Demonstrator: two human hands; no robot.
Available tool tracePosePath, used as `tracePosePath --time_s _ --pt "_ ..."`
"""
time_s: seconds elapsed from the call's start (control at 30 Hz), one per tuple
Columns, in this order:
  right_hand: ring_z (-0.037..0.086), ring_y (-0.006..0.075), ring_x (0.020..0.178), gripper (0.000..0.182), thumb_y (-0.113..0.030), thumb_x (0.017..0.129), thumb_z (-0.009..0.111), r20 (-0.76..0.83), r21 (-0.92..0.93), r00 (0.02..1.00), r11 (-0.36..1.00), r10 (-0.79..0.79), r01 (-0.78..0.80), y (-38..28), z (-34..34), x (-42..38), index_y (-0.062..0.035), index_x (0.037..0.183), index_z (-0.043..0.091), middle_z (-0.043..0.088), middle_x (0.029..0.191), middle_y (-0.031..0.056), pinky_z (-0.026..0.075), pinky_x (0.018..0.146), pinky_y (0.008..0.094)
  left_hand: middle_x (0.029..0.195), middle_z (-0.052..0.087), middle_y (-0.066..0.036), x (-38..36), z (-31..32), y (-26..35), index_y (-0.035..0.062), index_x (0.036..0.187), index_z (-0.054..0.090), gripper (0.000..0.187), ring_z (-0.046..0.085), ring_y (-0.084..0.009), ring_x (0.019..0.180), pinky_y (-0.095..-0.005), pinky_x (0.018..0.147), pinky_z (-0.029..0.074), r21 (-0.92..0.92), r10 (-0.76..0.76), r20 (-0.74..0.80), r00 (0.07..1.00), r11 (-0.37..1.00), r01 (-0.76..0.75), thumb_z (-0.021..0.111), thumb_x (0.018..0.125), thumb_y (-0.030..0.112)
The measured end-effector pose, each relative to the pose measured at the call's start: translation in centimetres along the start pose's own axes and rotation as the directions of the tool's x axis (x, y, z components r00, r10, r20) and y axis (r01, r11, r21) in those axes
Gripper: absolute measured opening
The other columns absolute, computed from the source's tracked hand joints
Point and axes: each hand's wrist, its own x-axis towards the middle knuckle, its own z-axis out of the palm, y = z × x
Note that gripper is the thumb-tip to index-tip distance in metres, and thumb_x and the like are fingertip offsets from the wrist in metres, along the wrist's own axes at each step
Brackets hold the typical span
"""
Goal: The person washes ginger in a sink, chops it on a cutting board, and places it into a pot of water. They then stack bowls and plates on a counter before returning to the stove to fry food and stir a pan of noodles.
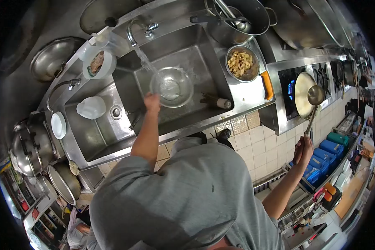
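My left hand (152,102) is closed on the near-left rim of a shiny round bowl (188,86) in the large sink. Water pours from the running faucet (132,38) into the bowl. Out to the right, my right hand (303,151) is wrapped around the handle of a metal ladle (316,95). The ladle's cup is over a wide, pale pan (302,92) on the stove, and blue flame (291,89) shows at the pan's left side. A brush-like tool (223,103) with a thick pale end lies in the sink, right of the bowl.
Beside the sink stand a metal bowl of cut pale-brown pieces (241,66) and a large pot (260,21). An orange cloth (266,85) is at the counter's edge. To the left are a white tub (108,64) and a smaller sink holding a white plastic jug (91,108).
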Motion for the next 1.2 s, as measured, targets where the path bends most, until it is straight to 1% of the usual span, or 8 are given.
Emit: tracePosePath --time_s 0.23,0.3,0.37,0.43,0.5,0.7,1.07,1.2 --pt "0.053 0.0125 0.052 0.018 -0.023 0.093 0.063 0.026 -0.154 0.998 0.986 -0.058 0.061 1.0 -2.3 1.3 -0.0054 0.090 0.058 0.055 0.072 0.0039 0.044 0.046 0.0271 0.123 0.055 -0.021 4.2 -5.7 -2.7 -0.0015 0.124 0.048 0.041 0.060 -0.0413 0.106 -0.0591 0.084 0.056 0.704 0.060 0.160 0.985 0.693 -0.156 0.064 0.089 0.011" --pt "0.051 0.0116 0.054 0.015 -0.019 0.092 0.063 -0.079 -0.144 0.995 0.988 -0.061 0.049 1.2 -2.2 1.4 -0.0046 0.090 0.059 0.054 0.071 0.0019 0.043 0.047 0.0271 0.123 0.059 -0.018 2.8 -3.2 -4.2 0.0037 0.130 0.052 0.048 0.060 -0.0395 0.108 -0.0601 0.096 0.049 -0.216 -0.377 -0.138 0.916 0.914 0.343 0.066 0.087 0.020" --pt "0.051 0.0110 0.054 0.014 -0.017 0.091 0.062 -0.028 -0.149 0.995 0.985 -0.094 0.089 1.5 -3.4 1.8 -0.0033 0.091 0.061 0.056 0.073 0.0016 0.043 0.048 0.0276 0.103 0.072 -0.014 3.6 -3.6 -4.9 0.0000 0.101 0.071 0.034 0.069 -0.0337 0.091 -0.0463 0.078 0.055 0.330 -0.090 -0.235 0.968 0.929 0.167 0.073 0.083 0.030" --pt "0.053 0.0117 0.053 0.016 -0.016 0.088 0.063 -0.054 -0.229 0.994 0.970 -0.100 0.085 -0.2 -2.8 0.6 -0.0005 0.094 0.063 0.058 0.074 0.0036 0.045 0.048 0.0287 0.105 0.068 -0.011 6.5 0.0 -3.4 0.0102 0.103 0.067 0.025 0.068 -0.0221 0.092 -0.0367 0.074 0.054 0.756 0.386 -0.512 0.767 0.626 0.190 0.057 0.090 0.030" --pt "0.057 0.0135 0.054 0.021 -0.015 0.088 0.064 -0.044 -0.193 0.994 0.977 -0.103 0.093 -0.2 -3.7 1.0 0.0033 0.097 0.062 0.059 0.075 0.0062 0.048 0.047 0.0288 0.095 0.065 -0.010 9.8 -1.2 -0.2 0.0045 0.100 0.063 0.016 0.064 -0.0248 0.084 -0.0334 0.077 0.052 0.854 0.394 0.459 0.796 -0.444 -0.273 0.061 0.087 0.014" --pt "0.058 0.0152 0.057 0.019 -0.016 0.090 0.062 -0.017 -0.275 1.000 0.961 -0.022 0.017 0.8 -7.4 3.7 0.0023 0.094 0.061 0.061 0.078 0.0089 0.049 0.049 0.0301 0.099 0.067 -0.013 5.9 7.2 8.3 0.0051 0.108 0.064 0.025 0.064 -0.0268 0.089 -0.0420 0.083 0.049 0.701 0.314 0.219 0.924 0.608 -0.373 0.064 0.088 0.021" --pt "0.050 0.0080 0.060 0.037 -0.018 0.098 0.054 0.760 0.598 0.650 0.398 -0.007 -0.696 4.2 -18.8 8.8 0.0029 0.128 0.047 0.056 0.083 0.0017 0.042 0.049 0.0212 0.097 0.069 -0.018 -18.4 16.7 0.5 0.0100 0.095 0.072 0.017 0.064 -0.0339 0.096 -0.0453 0.083 0.048 0.928 0.675 0.257 0.692 0.026 -0.371 0.067 0.085 0.023" --pt "0.051 0.0079 0.060 0.034 -0.016 0.097 0.056 0.742 0.449 0.665 0.676 0.081 -0.584 1.6 -23.3 9.2 0.0015 0.125 0.049 0.056 0.082 0.0026 0.043 0.048 0.0233 0.087 0.068 -0.013 -34.1 28.0 -5.2 0.0073 0.090 0.069 0.010 0.066 -0.0262 0.084 -0.0372 0.077 0.051 0.647 0.556 0.386 0.736 0.406 -0.645 0.068 0.087 0.017"
